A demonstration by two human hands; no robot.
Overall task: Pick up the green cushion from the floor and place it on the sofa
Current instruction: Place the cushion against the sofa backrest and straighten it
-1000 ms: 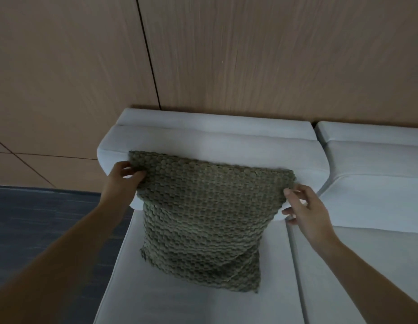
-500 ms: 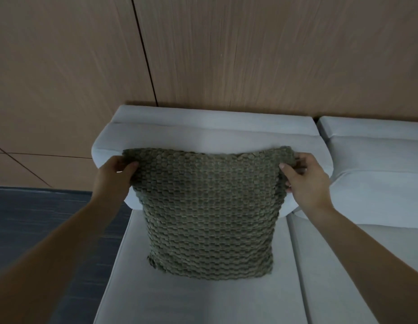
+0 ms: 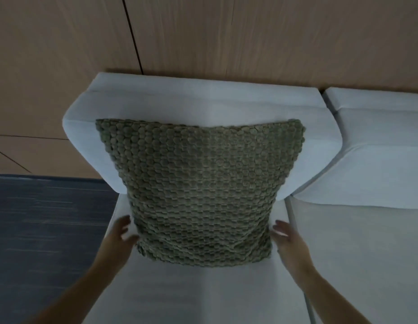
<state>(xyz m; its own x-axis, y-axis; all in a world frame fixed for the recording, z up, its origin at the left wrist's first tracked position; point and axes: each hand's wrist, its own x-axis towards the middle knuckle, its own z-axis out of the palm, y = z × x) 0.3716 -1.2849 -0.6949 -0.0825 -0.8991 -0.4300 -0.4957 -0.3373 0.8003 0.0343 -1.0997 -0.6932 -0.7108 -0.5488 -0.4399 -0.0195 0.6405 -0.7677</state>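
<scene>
The green knitted cushion [image 3: 201, 192] stands upright on the seat of the pale grey sofa [image 3: 194, 298], leaning against its back cushion [image 3: 198, 101]. My left hand [image 3: 120, 237] is at the cushion's lower left edge, fingers spread, touching or nearly touching it. Close beside the lower right edge is my right hand [image 3: 288, 242], with its fingers apart. Neither hand grips the cushion.
A wood-panelled wall [image 3: 250, 38] rises behind the sofa. Dark blue-grey carpet [image 3: 44, 225] lies to the left of the sofa. A second sofa section [image 3: 371, 160] adjoins on the right.
Both hands let go of the cushion's top corners and dropped to its lower edges. The cushion now stands straight against the backrest.
</scene>
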